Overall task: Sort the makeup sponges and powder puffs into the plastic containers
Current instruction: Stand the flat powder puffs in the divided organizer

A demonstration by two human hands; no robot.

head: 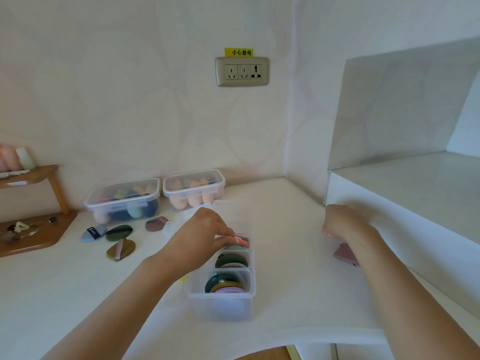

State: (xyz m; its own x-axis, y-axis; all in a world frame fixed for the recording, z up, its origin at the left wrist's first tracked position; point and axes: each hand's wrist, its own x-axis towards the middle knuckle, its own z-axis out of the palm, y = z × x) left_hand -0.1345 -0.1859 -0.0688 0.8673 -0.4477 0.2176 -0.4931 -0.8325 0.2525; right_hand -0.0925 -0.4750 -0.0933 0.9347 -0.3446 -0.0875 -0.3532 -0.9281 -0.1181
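Note:
A clear divided container [223,302] stands mid-table with powder puffs upright in its compartments. My left hand [200,235] reaches over its far compartment, fingers pinching a pink puff [240,241] there. My right hand [342,224] hovers to the right with curled fingers around a pink item [326,231]. A mauve puff [344,254] lies under my right wrist. Loose puffs lie to the left: a blue one [93,233], a dark green one [119,232], an olive one [120,250] and a mauve one [155,223].
Two lidded clear boxes [122,201] [193,189] with sponges stand against the back wall. A loose clear lid [187,216] lies behind my left hand. A wooden rack [33,229] sits far left. White shelving [402,203] rises on the right.

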